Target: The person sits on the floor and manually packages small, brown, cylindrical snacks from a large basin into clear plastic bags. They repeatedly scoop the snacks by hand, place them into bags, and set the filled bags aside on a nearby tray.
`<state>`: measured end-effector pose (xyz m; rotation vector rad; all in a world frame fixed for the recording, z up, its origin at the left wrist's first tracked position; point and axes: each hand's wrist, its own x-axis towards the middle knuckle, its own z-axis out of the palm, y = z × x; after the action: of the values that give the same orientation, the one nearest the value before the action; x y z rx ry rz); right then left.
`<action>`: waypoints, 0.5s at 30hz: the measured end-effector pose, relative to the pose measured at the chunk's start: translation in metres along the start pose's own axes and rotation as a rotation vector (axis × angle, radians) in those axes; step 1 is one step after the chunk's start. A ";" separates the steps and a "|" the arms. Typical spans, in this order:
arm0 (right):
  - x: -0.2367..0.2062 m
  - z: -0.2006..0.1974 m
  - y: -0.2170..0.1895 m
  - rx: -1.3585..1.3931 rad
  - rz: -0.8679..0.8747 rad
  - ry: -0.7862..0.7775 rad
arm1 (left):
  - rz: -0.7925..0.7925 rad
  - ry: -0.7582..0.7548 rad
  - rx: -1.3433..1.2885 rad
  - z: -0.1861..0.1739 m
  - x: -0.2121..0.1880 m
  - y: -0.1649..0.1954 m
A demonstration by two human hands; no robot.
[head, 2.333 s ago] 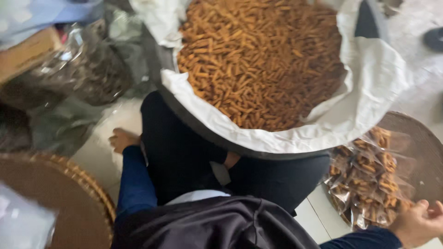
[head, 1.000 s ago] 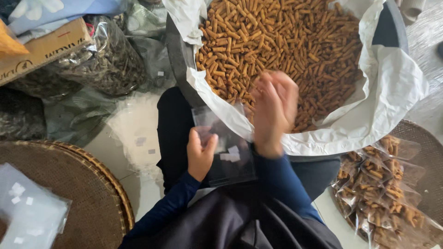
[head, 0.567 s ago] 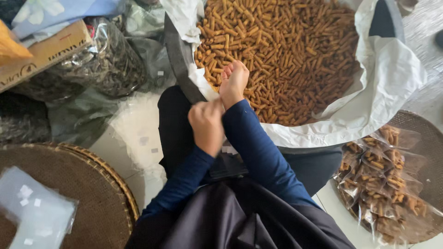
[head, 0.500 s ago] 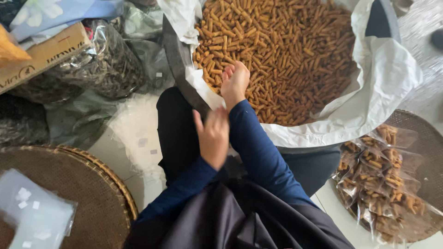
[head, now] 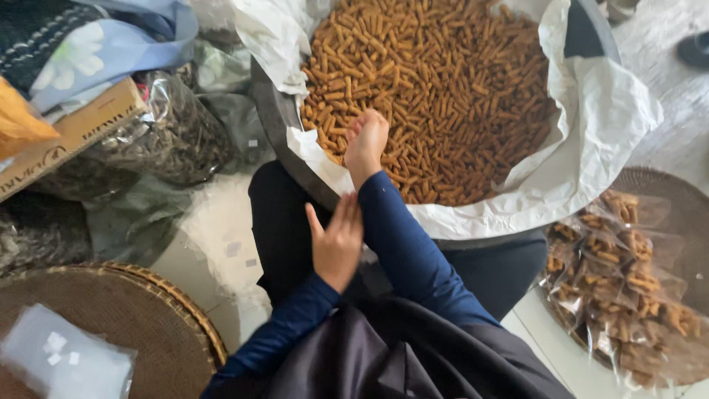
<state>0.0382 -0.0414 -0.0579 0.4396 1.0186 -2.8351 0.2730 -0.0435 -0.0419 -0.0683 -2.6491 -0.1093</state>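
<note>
A big dark basin [head: 275, 118] lined with white paper [head: 613, 111] holds a heap of short brown snack sticks [head: 443, 81]. My right hand [head: 367, 144] reaches over the near rim, its fingers curled down into the sticks. My left hand [head: 336, 244] hovers flat over my lap beside the right forearm, fingers stretched and thumb apart, with nothing seen in it. The small clear bag it held earlier is out of sight. Both arms wear dark blue sleeves.
A woven tray [head: 148, 325] at the lower left carries a stack of small clear bags [head: 66, 362]. At the right, another tray [head: 665, 192] holds several filled snack packets [head: 628, 288]. At the upper left lie clear sacks of dark goods [head: 162, 140], a cardboard box [head: 74, 137] and cloth.
My right hand came back from the right-hand tray, met the left hand and a clear bag over my lap, then reached into the sticks. The left hand spread its fingers.
</note>
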 end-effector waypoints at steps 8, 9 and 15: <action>-0.007 -0.010 -0.005 0.074 -0.043 0.058 | -0.161 0.080 -0.124 0.009 0.068 -0.069; -0.012 -0.008 -0.009 0.061 -0.025 0.097 | -0.182 0.051 -0.173 0.000 0.074 -0.071; -0.016 0.011 -0.107 0.078 -0.466 -0.263 | -0.158 0.322 -0.151 -0.053 0.137 -0.111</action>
<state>0.0311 0.0338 0.0196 -0.1948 1.0733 -3.2210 0.1698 -0.1552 0.0619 0.1014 -2.3179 -0.3438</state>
